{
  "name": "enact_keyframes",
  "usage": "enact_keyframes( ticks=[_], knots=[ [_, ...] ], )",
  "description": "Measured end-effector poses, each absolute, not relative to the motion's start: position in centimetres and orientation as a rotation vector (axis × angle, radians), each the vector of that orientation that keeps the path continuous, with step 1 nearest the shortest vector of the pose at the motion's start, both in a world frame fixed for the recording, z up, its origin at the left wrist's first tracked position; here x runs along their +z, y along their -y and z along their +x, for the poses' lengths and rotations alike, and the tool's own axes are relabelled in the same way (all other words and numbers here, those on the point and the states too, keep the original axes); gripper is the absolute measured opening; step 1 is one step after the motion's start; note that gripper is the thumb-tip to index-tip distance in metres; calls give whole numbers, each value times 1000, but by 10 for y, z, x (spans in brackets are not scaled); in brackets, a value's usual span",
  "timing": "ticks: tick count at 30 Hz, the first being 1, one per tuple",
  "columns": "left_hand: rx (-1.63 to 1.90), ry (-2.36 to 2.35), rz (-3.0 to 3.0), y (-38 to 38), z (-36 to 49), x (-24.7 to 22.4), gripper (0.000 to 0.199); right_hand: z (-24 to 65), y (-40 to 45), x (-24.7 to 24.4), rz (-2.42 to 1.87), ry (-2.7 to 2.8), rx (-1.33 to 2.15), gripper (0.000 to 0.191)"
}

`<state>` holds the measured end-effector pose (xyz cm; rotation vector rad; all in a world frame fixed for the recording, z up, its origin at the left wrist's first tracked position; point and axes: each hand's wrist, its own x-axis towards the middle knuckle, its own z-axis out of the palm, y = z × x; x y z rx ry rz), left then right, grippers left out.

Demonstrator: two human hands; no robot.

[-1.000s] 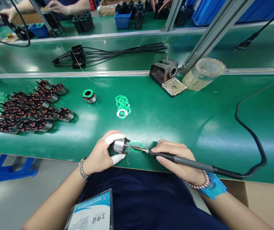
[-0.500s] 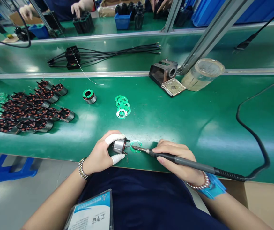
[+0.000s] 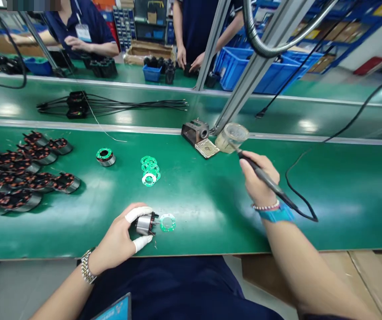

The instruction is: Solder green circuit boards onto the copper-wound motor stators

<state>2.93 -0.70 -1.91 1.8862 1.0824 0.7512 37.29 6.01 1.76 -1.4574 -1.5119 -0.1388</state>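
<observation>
Between the white-covered thumb and finger of my left hand [image 3: 120,235] lies a motor stator [image 3: 143,225], tipped on its side on the green bench. A green ring-shaped circuit board [image 3: 167,223] lies just right of it. My right hand [image 3: 259,175] is closed around a soldering iron [image 3: 267,179], whose tip points at a cloudy plastic jar [image 3: 233,137]; blur hides whether the tip touches or enters it. Several green ring boards [image 3: 150,170] overlap further up the bench. Left of them stands a stator topped with a green board [image 3: 106,157].
Several bare stators [image 3: 27,173] crowd the left. A soldering iron stand [image 3: 195,131] with a sponge tray [image 3: 207,148] is beside the jar. Black cables [image 3: 120,105] lie behind the metal rail. The iron's cord [image 3: 297,166] loops at right. Two people work across the bench.
My right hand has carried the soldering iron from beside the stator up and right to the jar. My left hand still holds the stator. The head view has tilted up.
</observation>
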Motion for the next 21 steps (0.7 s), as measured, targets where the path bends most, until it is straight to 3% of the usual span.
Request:
enact_keyframes(
  ticks=[2, 6, 9, 12, 15, 21],
  knots=[
    [756, -1073, 1884, 7, 30, -18, 46, 397, -88, 18, -1509, 1499, -301, 21],
    [772, -1095, 1854, 7, 31, -16, 44, 406, -105, 19, -1563, 1598, -203, 19],
    [787, -1112, 1803, 6, 31, -14, 49, 373, -77, 24, -1475, 1568, 24, 19],
    [786, -1079, 1754, 4, 32, -14, 56, 326, -34, 30, -1172, 1898, 288, 12],
    [782, -1026, 1728, 3, 35, -12, 59, 292, -5, 32, -816, 2186, 502, 22],
    [675, -1231, 1847, 3, 45, -3, 54, 266, 5, 19, -946, 2104, 489, 12]
  ],
)
